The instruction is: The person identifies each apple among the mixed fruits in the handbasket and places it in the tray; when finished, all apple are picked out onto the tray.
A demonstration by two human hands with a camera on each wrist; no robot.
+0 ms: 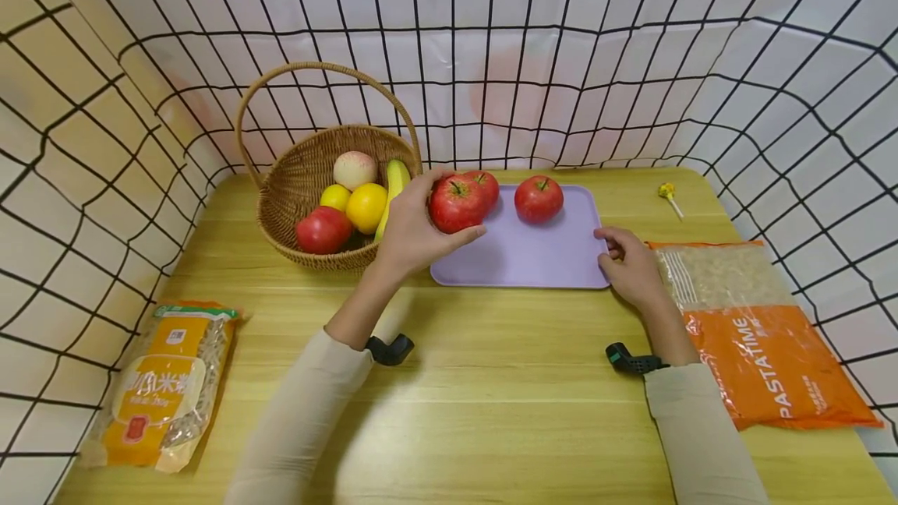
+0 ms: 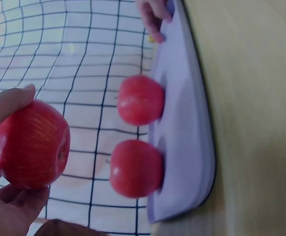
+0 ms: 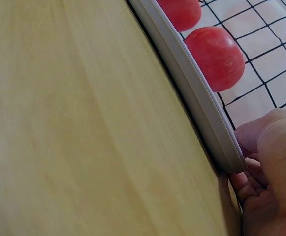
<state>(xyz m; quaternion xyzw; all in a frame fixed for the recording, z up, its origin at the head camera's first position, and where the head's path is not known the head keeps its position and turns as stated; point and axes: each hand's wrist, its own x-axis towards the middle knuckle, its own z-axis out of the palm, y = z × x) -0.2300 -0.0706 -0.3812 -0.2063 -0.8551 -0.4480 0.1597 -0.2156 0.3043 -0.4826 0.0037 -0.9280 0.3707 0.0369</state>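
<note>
My left hand (image 1: pixel 414 228) holds a red apple (image 1: pixel 452 207) between thumb and fingers, raised over the left end of a purple tray (image 1: pixel 533 259). Two more red apples sit on the tray. One apple (image 1: pixel 539 199) is near the middle of its far side; the other apple (image 2: pixel 137 168) is partly hidden behind the held one in the head view. At the tray's right edge, my right hand (image 1: pixel 627 265) grips the rim, its thumb (image 3: pixel 253 135) on the rim and the other fingers curled low beside it.
Left of the tray stands a wicker basket (image 1: pixel 291 178) with a tall handle, holding a pomegranate, a peach, lemons and a banana. An orange pasta bag (image 1: pixel 779 365) lies right, a lollipop (image 1: pixel 668 193) behind it. Another food bag (image 1: pixel 164 388) lies front left. Wire mesh surrounds the table.
</note>
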